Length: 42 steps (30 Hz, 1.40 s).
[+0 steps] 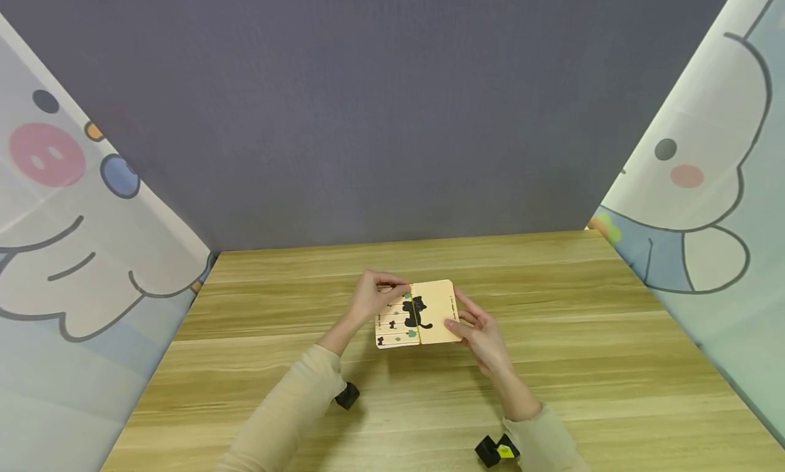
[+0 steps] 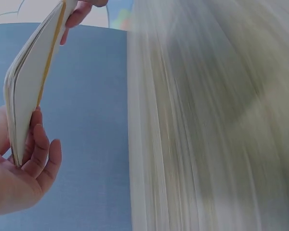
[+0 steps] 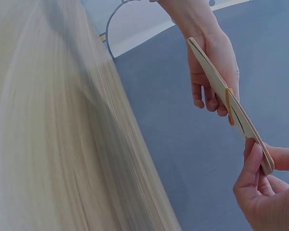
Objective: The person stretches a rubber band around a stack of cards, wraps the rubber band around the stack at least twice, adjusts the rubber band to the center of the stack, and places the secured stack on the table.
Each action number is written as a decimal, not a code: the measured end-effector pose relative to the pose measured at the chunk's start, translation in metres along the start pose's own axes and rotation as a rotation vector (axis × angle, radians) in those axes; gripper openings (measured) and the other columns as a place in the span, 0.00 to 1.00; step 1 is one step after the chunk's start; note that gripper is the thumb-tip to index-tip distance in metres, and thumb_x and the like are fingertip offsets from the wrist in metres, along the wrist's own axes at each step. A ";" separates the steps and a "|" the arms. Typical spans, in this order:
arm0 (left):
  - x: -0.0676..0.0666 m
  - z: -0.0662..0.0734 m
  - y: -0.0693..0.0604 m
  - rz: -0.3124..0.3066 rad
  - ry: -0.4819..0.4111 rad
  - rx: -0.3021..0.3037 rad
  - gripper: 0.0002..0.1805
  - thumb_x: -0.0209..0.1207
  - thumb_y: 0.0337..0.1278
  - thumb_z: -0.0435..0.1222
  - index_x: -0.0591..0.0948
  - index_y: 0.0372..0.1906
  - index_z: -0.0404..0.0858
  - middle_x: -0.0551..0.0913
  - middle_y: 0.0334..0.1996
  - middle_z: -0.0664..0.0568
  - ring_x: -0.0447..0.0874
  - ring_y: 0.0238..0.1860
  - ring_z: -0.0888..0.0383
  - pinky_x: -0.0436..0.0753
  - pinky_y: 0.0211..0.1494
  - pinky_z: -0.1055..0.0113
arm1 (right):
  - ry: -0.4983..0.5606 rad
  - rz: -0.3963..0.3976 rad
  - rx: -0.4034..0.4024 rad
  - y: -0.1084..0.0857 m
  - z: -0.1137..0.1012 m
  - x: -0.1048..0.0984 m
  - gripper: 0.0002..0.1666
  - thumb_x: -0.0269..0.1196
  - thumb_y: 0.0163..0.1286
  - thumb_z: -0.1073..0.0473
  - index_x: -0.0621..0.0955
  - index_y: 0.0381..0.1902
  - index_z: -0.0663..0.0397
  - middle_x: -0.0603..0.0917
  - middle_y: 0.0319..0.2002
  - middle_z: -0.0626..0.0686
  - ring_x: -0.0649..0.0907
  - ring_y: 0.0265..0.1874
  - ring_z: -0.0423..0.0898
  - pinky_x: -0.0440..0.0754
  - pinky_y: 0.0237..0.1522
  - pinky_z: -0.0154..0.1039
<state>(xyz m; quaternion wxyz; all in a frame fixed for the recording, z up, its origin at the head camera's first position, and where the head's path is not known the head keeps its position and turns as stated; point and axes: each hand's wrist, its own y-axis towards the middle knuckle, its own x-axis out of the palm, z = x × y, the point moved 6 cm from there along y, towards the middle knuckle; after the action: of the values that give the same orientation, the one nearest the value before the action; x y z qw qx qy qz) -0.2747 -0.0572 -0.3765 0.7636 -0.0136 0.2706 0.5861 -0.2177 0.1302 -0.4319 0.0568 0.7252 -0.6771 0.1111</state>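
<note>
A small cream notebook [image 1: 434, 295], its two halves spread, is held above the table. A black cat is printed across its middle, and the left half bears lines with small cats and green leaves. A yellow band runs along the middle. My left hand [image 1: 371, 297] grips the far left part, the thumb on the printed side. My right hand [image 1: 487, 339] pinches the right edge, its thumb on top and fingers underneath. From the side, the notebook [image 2: 31, 72] shows several thin pages in the left wrist view, and the orange-yellow band [image 3: 229, 103] wraps its middle in the right wrist view.
The wood-grain table [image 1: 257, 363] lies beneath both hands. Behind it rises a dark grey panel [image 1: 392, 118]. Cartoon-printed curtains [image 1: 49, 254] flank both sides. Black wrist devices [image 1: 347, 395] sit by the sleeves.
</note>
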 end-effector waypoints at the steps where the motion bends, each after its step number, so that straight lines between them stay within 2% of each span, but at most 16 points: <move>1: 0.001 0.000 0.000 -0.008 -0.007 -0.003 0.06 0.62 0.48 0.31 0.84 0.32 0.33 0.83 0.32 0.45 0.81 0.34 0.55 0.80 0.38 0.68 | -0.001 -0.005 0.001 0.000 0.000 0.001 0.39 0.58 0.55 0.76 0.62 0.64 0.52 0.79 0.37 0.55 0.81 0.29 0.45 0.80 0.28 0.34; 8: 0.008 -0.001 -0.001 -0.034 -0.023 -0.022 0.07 0.63 0.47 0.32 0.84 0.33 0.32 0.84 0.31 0.46 0.78 0.26 0.62 0.73 0.23 0.75 | -0.003 -0.029 0.011 -0.001 0.000 0.003 0.40 0.57 0.54 0.76 0.60 0.65 0.54 0.78 0.38 0.59 0.81 0.31 0.47 0.81 0.33 0.36; 14: 0.007 -0.001 0.001 -0.027 -0.024 -0.008 0.08 0.62 0.48 0.33 0.84 0.34 0.32 0.83 0.32 0.46 0.80 0.30 0.59 0.77 0.30 0.73 | -0.029 -0.015 0.011 0.000 0.000 0.002 0.39 0.58 0.56 0.75 0.61 0.65 0.52 0.79 0.38 0.55 0.81 0.30 0.45 0.80 0.28 0.33; 17: 0.004 0.001 0.002 -0.010 -0.030 -0.023 0.09 0.62 0.49 0.33 0.83 0.36 0.32 0.82 0.35 0.44 0.80 0.34 0.56 0.79 0.35 0.71 | -0.033 -0.006 0.009 0.000 0.000 0.001 0.38 0.58 0.56 0.74 0.61 0.65 0.52 0.79 0.37 0.53 0.81 0.29 0.44 0.80 0.29 0.35; 19: 0.001 0.005 0.001 0.013 -0.033 -0.031 0.10 0.61 0.50 0.33 0.82 0.37 0.31 0.82 0.36 0.43 0.80 0.35 0.53 0.80 0.35 0.69 | -0.030 -0.003 0.010 0.000 -0.001 0.000 0.38 0.57 0.57 0.75 0.61 0.65 0.52 0.78 0.37 0.52 0.80 0.29 0.43 0.79 0.29 0.34; 21: -0.004 0.015 -0.001 0.044 -0.043 -0.029 0.10 0.60 0.51 0.30 0.81 0.38 0.28 0.81 0.37 0.40 0.79 0.36 0.49 0.80 0.35 0.68 | -0.024 0.000 0.011 -0.001 -0.002 -0.001 0.38 0.57 0.57 0.75 0.61 0.64 0.52 0.78 0.37 0.52 0.80 0.29 0.42 0.79 0.29 0.32; 25: -0.014 0.039 -0.009 0.123 -0.026 0.008 0.10 0.58 0.51 0.27 0.79 0.38 0.24 0.80 0.34 0.36 0.78 0.35 0.44 0.81 0.32 0.66 | -0.003 0.004 0.010 -0.001 -0.002 -0.003 0.38 0.56 0.57 0.75 0.61 0.65 0.52 0.77 0.37 0.52 0.79 0.29 0.41 0.78 0.29 0.31; 28: -0.020 0.049 -0.014 0.175 -0.026 0.028 0.09 0.58 0.50 0.25 0.79 0.38 0.22 0.79 0.34 0.34 0.77 0.35 0.43 0.81 0.32 0.65 | 0.018 0.013 0.004 -0.001 -0.002 -0.005 0.38 0.56 0.57 0.75 0.60 0.65 0.53 0.78 0.36 0.51 0.80 0.29 0.42 0.80 0.30 0.32; 33: -0.025 0.054 -0.020 0.244 -0.059 0.047 0.09 0.58 0.49 0.24 0.79 0.37 0.22 0.79 0.36 0.33 0.77 0.37 0.42 0.81 0.35 0.61 | 0.034 0.033 0.004 0.000 -0.002 -0.009 0.39 0.57 0.57 0.74 0.60 0.65 0.51 0.79 0.36 0.49 0.81 0.29 0.41 0.79 0.29 0.31; 42: -0.024 0.056 -0.039 0.330 -0.092 0.008 0.11 0.58 0.51 0.26 0.78 0.39 0.23 0.79 0.37 0.34 0.77 0.38 0.43 0.80 0.39 0.55 | 0.089 0.032 0.031 0.000 -0.004 -0.012 0.39 0.56 0.58 0.75 0.59 0.65 0.49 0.78 0.38 0.51 0.80 0.30 0.42 0.80 0.33 0.33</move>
<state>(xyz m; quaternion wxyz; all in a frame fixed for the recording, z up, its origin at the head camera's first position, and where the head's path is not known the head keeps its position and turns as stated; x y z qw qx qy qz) -0.2208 -0.0716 -0.3298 0.6687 0.0609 0.2363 0.7023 -0.2183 0.1425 -0.4312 0.0740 0.7093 -0.6838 0.1545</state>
